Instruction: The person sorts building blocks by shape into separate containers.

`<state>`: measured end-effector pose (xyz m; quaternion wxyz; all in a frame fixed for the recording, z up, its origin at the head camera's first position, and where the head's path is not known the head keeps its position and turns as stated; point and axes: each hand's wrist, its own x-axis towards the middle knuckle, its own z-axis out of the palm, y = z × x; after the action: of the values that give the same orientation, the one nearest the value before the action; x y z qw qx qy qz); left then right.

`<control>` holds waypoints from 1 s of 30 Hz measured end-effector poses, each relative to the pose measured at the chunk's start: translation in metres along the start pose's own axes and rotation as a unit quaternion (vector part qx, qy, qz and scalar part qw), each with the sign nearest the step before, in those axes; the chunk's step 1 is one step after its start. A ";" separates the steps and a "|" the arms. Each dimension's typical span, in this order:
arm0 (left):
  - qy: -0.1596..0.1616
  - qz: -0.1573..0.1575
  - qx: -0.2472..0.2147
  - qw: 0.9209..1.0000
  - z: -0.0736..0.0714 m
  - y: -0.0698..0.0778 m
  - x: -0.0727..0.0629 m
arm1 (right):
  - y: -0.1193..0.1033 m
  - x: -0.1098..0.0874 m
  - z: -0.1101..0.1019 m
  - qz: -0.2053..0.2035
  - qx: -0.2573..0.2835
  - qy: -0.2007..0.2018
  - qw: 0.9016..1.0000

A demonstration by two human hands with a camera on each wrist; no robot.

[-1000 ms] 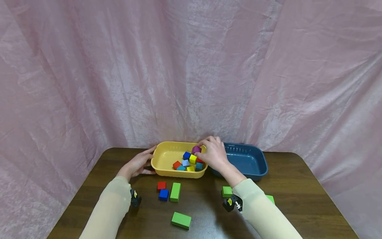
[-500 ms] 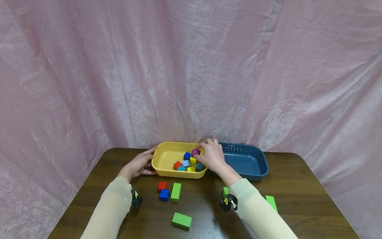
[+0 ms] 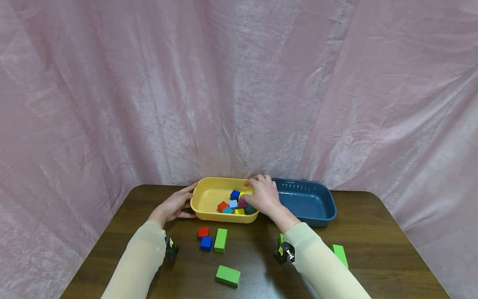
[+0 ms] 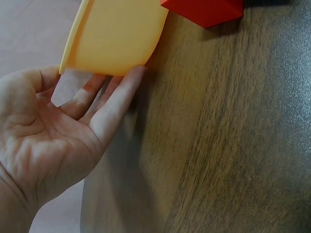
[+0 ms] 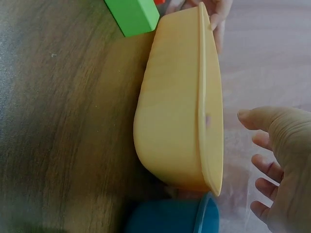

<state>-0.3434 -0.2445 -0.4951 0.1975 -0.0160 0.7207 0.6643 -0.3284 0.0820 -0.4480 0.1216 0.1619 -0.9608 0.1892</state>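
A yellow tray (image 3: 209, 216) stands at the back of the table. My left hand (image 3: 176, 204) rests against its left end. In the left wrist view, the thumb is at the tray's rim and mostly straight fingers (image 4: 119, 104) touch the end wall. My right hand (image 3: 264, 193) is over the tray's right end, its fingers apart and holding nothing in the right wrist view. Just below its thumb lies a purple cube (image 3: 242, 203), among blue (image 3: 235, 194), red (image 3: 222, 206), pale blue (image 3: 233, 204), yellow and teal cubes. The hand partly covers that corner.
A dark blue tray (image 3: 330, 214) stands right of the yellow one. In front, on the wooden table (image 3: 179, 278), are a red cube (image 3: 203, 232), a blue cube (image 3: 206, 243) and several green blocks (image 3: 228, 275). A pink curtain (image 3: 239, 104) hangs behind.
My right hand has lowered the purple cube into the yellow tray and let go of it; the cube now lies among the others. My left hand has stayed at the tray's end.
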 end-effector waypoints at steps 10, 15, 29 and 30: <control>0.009 -0.004 0.003 1.000 0.002 0.002 0.002 | 0.004 0.000 -0.002 0.007 0.005 0.003 1.000; 0.011 -0.001 0.006 1.000 0.001 0.003 0.002 | 0.002 -0.002 -0.004 0.002 0.016 0.002 1.000; 0.000 0.003 0.010 1.000 0.001 0.000 0.002 | -0.010 -0.018 -0.011 -0.031 0.029 0.005 0.999; 0.000 0.003 0.011 1.000 0.001 0.000 0.001 | -0.011 -0.019 -0.011 -0.033 0.031 0.004 0.999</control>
<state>-0.3446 -0.2435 -0.4952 0.1960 -0.0116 0.7277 0.6572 -0.3054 0.0819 -0.4396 0.1269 0.1967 -0.9481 0.2152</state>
